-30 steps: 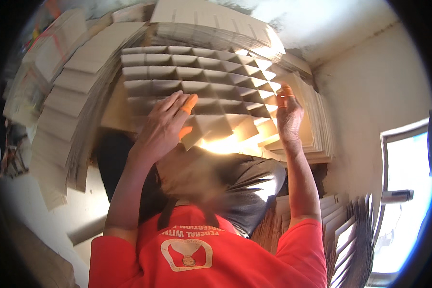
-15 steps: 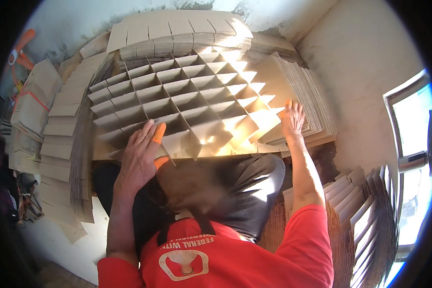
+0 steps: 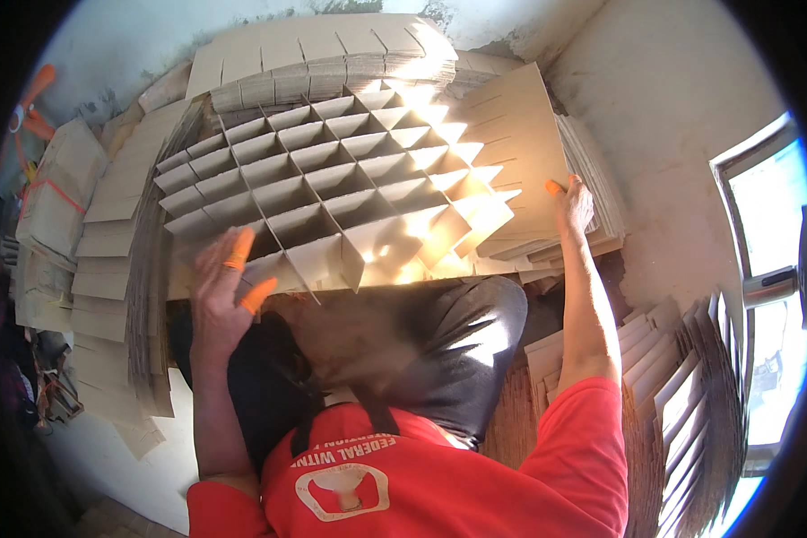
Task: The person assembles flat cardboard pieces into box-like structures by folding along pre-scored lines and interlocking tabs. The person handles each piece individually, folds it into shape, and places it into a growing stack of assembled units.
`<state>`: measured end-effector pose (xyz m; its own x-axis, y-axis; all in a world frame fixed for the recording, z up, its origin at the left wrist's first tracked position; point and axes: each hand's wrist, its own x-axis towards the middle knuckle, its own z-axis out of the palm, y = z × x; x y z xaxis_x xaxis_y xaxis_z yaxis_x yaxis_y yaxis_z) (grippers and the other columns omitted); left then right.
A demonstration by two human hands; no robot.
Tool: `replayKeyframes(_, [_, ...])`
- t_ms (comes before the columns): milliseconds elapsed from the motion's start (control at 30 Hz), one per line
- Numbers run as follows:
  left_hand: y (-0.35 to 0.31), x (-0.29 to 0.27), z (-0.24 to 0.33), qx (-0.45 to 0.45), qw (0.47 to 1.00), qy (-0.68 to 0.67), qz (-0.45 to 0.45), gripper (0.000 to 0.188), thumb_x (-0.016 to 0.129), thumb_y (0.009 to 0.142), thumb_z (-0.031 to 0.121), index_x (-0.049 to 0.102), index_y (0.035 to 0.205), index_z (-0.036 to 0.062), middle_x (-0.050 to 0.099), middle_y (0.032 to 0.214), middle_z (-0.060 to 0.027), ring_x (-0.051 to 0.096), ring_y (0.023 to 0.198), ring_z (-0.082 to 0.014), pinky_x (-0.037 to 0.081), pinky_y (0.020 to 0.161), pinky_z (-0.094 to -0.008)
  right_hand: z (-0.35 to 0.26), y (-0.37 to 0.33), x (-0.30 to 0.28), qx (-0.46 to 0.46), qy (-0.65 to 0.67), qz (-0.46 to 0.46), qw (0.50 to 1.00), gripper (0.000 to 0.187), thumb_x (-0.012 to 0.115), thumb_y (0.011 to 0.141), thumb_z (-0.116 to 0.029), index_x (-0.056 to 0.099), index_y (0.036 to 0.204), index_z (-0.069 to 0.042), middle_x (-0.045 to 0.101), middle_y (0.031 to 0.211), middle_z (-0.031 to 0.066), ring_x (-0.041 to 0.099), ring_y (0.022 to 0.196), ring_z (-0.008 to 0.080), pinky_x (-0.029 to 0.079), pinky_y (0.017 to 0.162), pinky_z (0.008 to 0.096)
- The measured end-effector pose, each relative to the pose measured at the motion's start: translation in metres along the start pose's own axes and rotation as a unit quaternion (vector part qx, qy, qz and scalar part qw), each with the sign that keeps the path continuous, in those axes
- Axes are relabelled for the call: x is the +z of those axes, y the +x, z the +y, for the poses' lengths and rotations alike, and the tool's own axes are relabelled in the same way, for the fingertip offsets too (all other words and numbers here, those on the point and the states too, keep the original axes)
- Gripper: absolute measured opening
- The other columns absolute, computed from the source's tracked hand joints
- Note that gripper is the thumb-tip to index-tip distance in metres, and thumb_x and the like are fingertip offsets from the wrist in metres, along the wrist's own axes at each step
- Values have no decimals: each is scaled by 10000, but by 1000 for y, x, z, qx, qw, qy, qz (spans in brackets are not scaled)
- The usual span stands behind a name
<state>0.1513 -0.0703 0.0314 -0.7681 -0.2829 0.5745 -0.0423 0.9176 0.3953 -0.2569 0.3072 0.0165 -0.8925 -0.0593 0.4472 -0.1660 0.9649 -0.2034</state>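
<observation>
A grid of interlocked cardboard dividers [image 3: 318, 175] lies across the board in front of me, its near right part bright with sunlight. My left hand [image 3: 220, 291], with orange covers on the thumb and a finger, is beside the grid's near left corner, fingers apart and holding nothing. At the right, my right hand [image 3: 576, 206] pinches the edge of a slotted cardboard sheet [image 3: 520, 143]. That sheet is tilted up over a stack of similar sheets [image 3: 601, 193]. An orange cover also shows on a right-hand digit; the rest of that grip is partly hidden.
Slotted cardboard strips [image 3: 323, 54] are stacked behind the grid. More strips [image 3: 117, 215] line the left side, next to a tied cardboard bundle [image 3: 63, 188]. Another fanned stack [image 3: 663, 386] stands at the lower right, near the window [image 3: 767, 215]. An orange fan [image 3: 31, 108] is far left.
My right hand has moved right and raised the top slotted sheet off its stack. My left hand has shifted left, away from the near dividers.
</observation>
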Motion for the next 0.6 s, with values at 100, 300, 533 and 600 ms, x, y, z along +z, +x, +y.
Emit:
replayKeyframes(100, [-12,-10,-15,-50,999,-7,14,612,813,736,129,604,1302,29,610,1290,-195,578,1175,-354,456,995,-431,9,1,3,-19,4,-10,1000,532,748,808,-356,641,1215,-30,702,984,209,664,962,371,507,827,431])
replayKeyframes(300, [-24,-27,-26,-102,991,-7,85,592,812,767,161,607,1310,45,641,1256,-149,601,1122,-302,470,957,-410,36,43,-14,4,220,59,974,254,591,917,-102,668,1117,34,701,988,98,634,887,148,496,779,271])
replayKeyframes(533, [-49,-36,-54,-213,965,-125,85,538,789,804,176,615,1277,-13,651,1257,-134,590,1185,-230,432,1017,-346,-154,-6,-164,-208,441,156,859,501,598,893,103,498,1382,53,701,1011,42,611,891,91,506,802,214])
replayKeyframes(600, [-53,-29,-60,-221,959,-166,69,534,794,798,145,615,1272,-24,657,1246,-138,603,1149,-210,454,983,-331,-198,-34,-195,-225,471,83,849,511,604,885,106,500,1382,49,696,970,34,606,851,76,507,775,207])
